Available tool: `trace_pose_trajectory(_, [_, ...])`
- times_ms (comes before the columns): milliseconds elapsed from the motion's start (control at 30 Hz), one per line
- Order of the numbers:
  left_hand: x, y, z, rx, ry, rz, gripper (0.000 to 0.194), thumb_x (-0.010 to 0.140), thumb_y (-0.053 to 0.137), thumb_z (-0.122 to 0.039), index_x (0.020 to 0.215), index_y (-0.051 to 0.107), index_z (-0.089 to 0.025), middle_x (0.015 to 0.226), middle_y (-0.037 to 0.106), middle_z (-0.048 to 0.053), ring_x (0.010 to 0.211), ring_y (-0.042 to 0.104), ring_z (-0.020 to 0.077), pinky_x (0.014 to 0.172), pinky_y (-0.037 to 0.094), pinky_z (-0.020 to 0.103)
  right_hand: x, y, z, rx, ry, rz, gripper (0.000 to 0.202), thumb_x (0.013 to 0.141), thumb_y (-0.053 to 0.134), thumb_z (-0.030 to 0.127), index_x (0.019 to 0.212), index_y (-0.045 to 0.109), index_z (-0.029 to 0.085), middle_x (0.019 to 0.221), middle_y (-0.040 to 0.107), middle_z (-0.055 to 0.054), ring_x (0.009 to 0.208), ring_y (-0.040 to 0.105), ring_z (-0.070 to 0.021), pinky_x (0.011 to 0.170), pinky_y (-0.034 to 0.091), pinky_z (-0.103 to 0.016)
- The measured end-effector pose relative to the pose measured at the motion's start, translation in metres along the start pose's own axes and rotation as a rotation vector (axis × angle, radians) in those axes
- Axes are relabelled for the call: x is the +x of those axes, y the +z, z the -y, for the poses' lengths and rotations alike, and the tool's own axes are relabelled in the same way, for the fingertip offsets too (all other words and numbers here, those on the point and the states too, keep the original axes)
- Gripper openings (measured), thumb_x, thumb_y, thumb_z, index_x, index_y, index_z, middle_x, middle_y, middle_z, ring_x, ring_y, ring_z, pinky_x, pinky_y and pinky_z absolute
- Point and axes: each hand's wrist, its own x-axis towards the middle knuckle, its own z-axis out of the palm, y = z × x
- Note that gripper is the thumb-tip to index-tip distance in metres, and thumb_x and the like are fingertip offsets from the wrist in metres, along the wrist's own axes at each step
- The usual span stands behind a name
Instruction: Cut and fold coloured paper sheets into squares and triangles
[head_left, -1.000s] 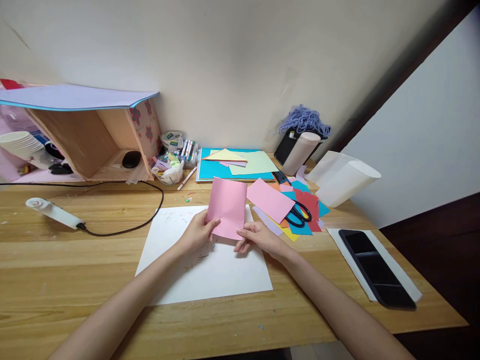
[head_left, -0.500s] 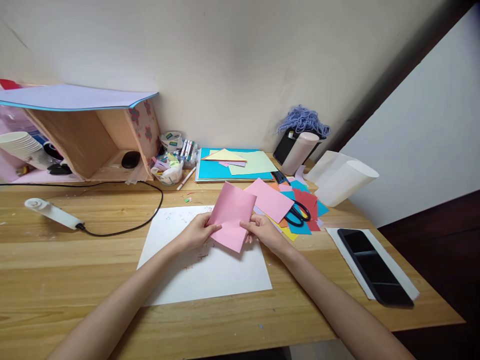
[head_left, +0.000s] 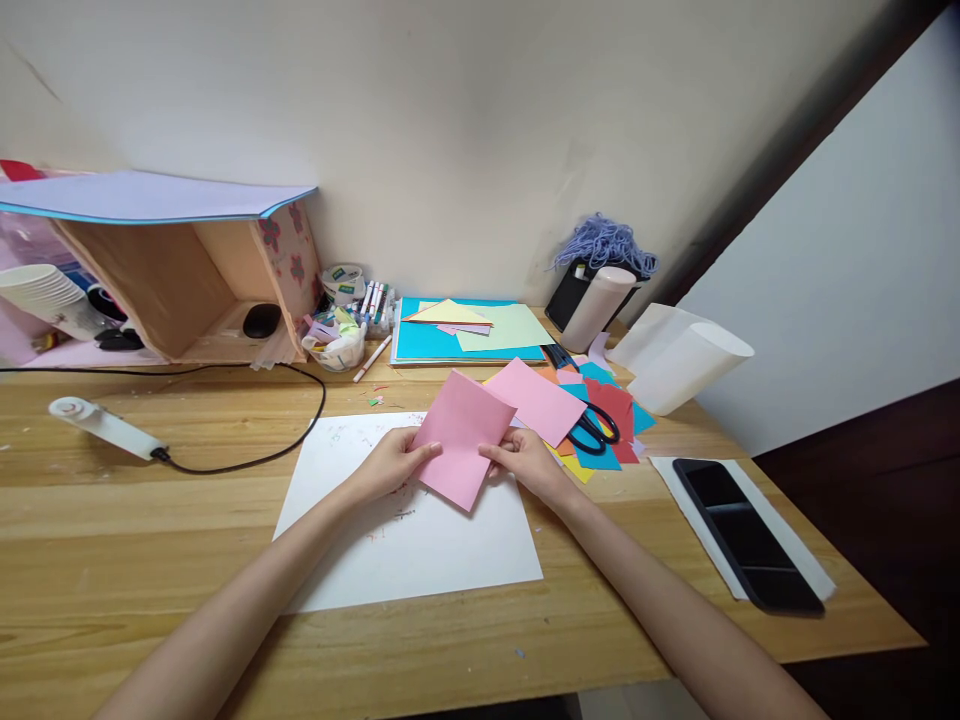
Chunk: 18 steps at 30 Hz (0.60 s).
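A pink paper (head_left: 463, 438) is held up between both hands, tilted, above a white sheet (head_left: 337, 570) that lies on the wooden table. My left hand (head_left: 391, 462) pinches its left edge, thumb on the front face. On the right edge, my right hand (head_left: 525, 462) grips it with the thumb in front and the fingers partly hidden behind. Just beyond my right hand lies another pink paper (head_left: 536, 400) on a pile of coloured scraps (head_left: 611, 408), with black-handled scissors (head_left: 594, 432) partly under it.
A phone (head_left: 750, 535) rests on white paper at the right. Behind it stands a rolled white sheet (head_left: 690, 365). Coloured papers (head_left: 420, 342) are stacked near the wall, beside a tub of scraps (head_left: 337, 350). A white corded tool (head_left: 105, 428) lies left, before an open box (head_left: 289, 260).
The held pink paper has turned slightly, its lower corner shifting left and its right corner moving a little right. Both hands keep their hold and have barely moved.
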Motion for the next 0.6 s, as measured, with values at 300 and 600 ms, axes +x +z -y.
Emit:
trace_pose_trajectory(300, [0.0023, -0.0021, 0.0033, 0.042, -0.008, -0.001, 0.031, 0.071, 0.056, -0.043, 0.067, 0.056, -0.013, 0.051, 0.045, -0.003, 0.043, 0.034, 0.0072, 0.038, 0.021, 0.019, 0.0025, -0.0035, -0.0022, 0.124, -0.046, -0.022, 0.031, 0.062, 0.069, 0.040, 0.080, 0.064, 0.014, 0.072, 0.068, -0.004, 0.059, 0.062, -0.0154, 0.057, 0.050, -0.027])
trace_pose_trajectory(600, [0.0024, -0.0058, 0.0044, 0.075, -0.060, 0.062, 0.036, 0.069, 0.055, -0.049, 0.063, 0.051, -0.013, 0.050, 0.044, -0.004, 0.042, 0.035, 0.0066, 0.038, 0.021, 0.019, 0.0078, -0.0091, -0.0058, 0.138, -0.069, -0.083, 0.028, 0.063, 0.070, 0.037, 0.081, 0.064, 0.015, 0.071, 0.068, -0.002, 0.063, 0.062, -0.0149, 0.058, 0.051, -0.024])
